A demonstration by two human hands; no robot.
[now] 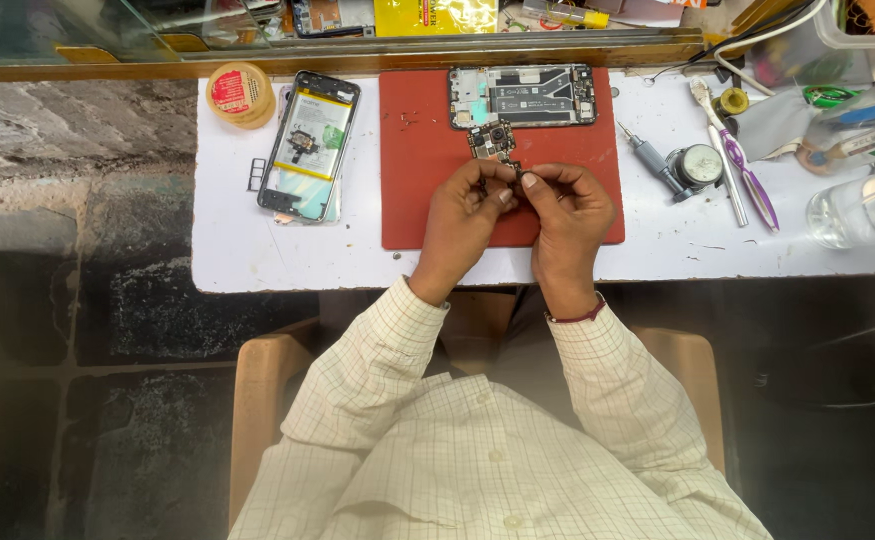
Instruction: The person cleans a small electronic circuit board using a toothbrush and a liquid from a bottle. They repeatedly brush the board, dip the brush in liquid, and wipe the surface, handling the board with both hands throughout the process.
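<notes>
White bench (258,250), red mat (408,200). Left hand (463,215) and right hand (568,210) both pinch board (493,142); board long axis runs away from fingertips toward frame (523,96).

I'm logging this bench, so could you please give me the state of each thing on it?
Circuit board: out of its phone, pinched by left hand and right hand.
Phone frame: opened, flat on red mat.
Second phone: back off, battery showing.
Round tin: closed.
Screwdriver: lying loose.
</notes>
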